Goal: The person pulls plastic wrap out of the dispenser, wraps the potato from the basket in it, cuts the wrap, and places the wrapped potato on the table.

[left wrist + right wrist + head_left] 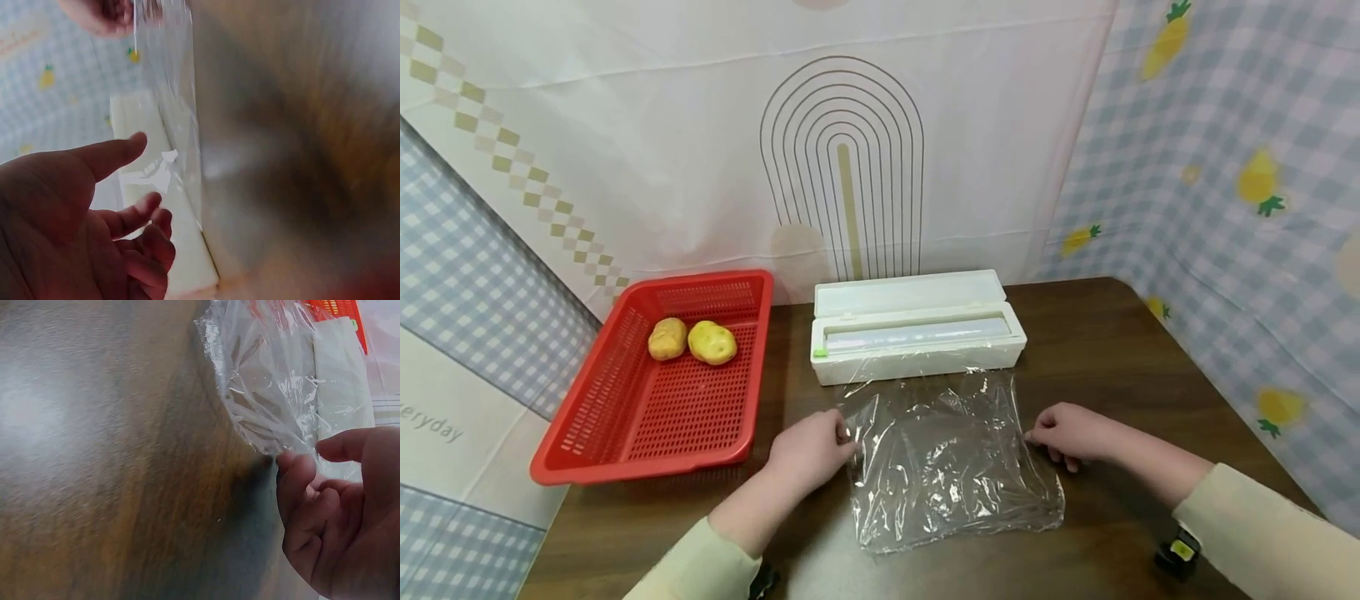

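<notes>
A sheet of clear cling film (955,467) stretches from its white dispenser box (917,363) toward the front of the dark wooden table, crinkled and shiny. Beside the film's left edge is my left hand (812,450); in the left wrist view its thumb (115,156) stands apart from the loosely bent fingers (156,244). At the film's right edge my right hand (1067,433) has bent fingers (297,475), with a gap between thumb and forefinger in the right wrist view. The film's edge reaches those fingertips. The box lid (910,293) is raised, showing the roll (917,333) inside.
On the left stands a red plastic basket (752,408) with two potatoes, one brownish (667,339) and one yellower (712,342). Patterned cloth (700,167) hangs behind the table and along both sides. Wood tabletop (1075,350) shows right of the box.
</notes>
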`<action>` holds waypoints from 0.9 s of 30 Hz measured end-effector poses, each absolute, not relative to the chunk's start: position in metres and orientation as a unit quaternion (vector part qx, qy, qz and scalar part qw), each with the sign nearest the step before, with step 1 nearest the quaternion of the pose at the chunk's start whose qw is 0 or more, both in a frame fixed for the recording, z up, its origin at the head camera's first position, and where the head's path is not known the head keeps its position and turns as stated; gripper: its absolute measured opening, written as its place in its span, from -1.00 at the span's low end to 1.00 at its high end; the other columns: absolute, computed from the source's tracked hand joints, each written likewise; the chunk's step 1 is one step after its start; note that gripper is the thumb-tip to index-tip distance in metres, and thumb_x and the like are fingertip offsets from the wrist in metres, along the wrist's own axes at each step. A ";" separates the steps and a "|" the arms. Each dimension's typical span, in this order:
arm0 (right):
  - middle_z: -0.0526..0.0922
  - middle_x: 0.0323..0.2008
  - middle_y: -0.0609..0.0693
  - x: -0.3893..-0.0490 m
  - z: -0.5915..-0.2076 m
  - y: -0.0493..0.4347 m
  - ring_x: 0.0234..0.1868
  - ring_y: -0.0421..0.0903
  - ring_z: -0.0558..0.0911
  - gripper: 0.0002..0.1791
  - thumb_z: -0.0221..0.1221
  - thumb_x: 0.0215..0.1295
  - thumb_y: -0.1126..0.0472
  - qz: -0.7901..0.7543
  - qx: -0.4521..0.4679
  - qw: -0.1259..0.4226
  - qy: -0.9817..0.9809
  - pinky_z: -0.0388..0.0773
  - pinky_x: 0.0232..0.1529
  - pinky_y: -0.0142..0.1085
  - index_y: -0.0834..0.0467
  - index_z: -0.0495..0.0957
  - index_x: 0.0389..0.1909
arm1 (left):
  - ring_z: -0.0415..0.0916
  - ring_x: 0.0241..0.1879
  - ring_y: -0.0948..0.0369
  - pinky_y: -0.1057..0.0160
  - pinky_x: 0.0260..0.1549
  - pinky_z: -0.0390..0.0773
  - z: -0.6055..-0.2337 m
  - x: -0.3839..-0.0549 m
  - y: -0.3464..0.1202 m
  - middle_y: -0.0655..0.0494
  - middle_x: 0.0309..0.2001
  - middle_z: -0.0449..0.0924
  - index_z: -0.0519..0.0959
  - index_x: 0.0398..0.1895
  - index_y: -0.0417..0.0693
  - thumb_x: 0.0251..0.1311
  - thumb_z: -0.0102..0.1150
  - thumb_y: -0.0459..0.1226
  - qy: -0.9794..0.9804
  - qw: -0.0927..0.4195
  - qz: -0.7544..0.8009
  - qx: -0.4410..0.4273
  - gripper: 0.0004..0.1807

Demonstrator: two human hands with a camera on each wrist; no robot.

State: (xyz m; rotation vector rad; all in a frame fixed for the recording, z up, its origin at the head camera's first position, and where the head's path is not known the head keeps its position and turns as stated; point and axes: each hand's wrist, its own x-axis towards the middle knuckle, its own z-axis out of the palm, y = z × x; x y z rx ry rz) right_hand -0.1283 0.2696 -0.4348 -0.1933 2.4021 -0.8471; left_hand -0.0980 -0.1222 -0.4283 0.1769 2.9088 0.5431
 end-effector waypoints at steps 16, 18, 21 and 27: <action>0.46 -0.71 -0.06 -0.110 -0.444 0.289 -0.81 -0.23 0.39 -0.71 0.19 0.38 0.14 -0.345 -0.162 0.318 0.868 0.40 -0.72 -0.33 0.18 0.48 -0.53 | 0.38 0.22 -0.16 -0.19 0.00 0.52 -0.434 -0.043 -0.104 -0.21 0.32 0.35 0.40 0.33 -0.19 -0.27 0.45 0.32 0.982 0.105 0.027 0.152 0.13; 0.47 -0.71 -0.06 -0.108 -0.444 0.293 -0.82 -0.24 0.39 -0.68 0.18 0.38 0.13 -0.347 -0.159 0.324 0.866 0.40 -0.72 -0.33 0.19 0.46 -0.54 | 0.36 0.24 -0.16 -0.20 0.04 0.49 -0.432 -0.043 -0.105 -0.20 0.33 0.36 0.40 0.34 -0.21 -0.29 0.45 0.34 0.982 0.113 0.019 0.151 0.15; 0.48 -0.72 -0.05 -0.105 -0.442 0.298 -0.84 -0.24 0.38 -0.65 0.16 0.41 0.11 -0.349 -0.157 0.335 0.861 0.41 -0.72 -0.32 0.20 0.46 -0.55 | 0.35 0.26 -0.17 -0.22 0.06 0.47 -0.429 -0.042 -0.107 -0.18 0.34 0.36 0.39 0.35 -0.21 -0.32 0.45 0.35 0.981 0.118 0.013 0.153 0.19; 0.48 -0.73 -0.07 -0.097 -0.442 0.305 -0.85 -0.26 0.37 -0.63 0.13 0.43 0.09 -0.355 -0.157 0.353 0.851 0.43 -0.69 -0.31 0.22 0.47 -0.55 | 0.37 0.24 -0.15 -0.22 0.04 0.47 -0.428 -0.041 -0.108 -0.16 0.32 0.39 0.41 0.33 -0.22 -0.36 0.47 0.34 0.980 0.114 -0.002 0.162 0.19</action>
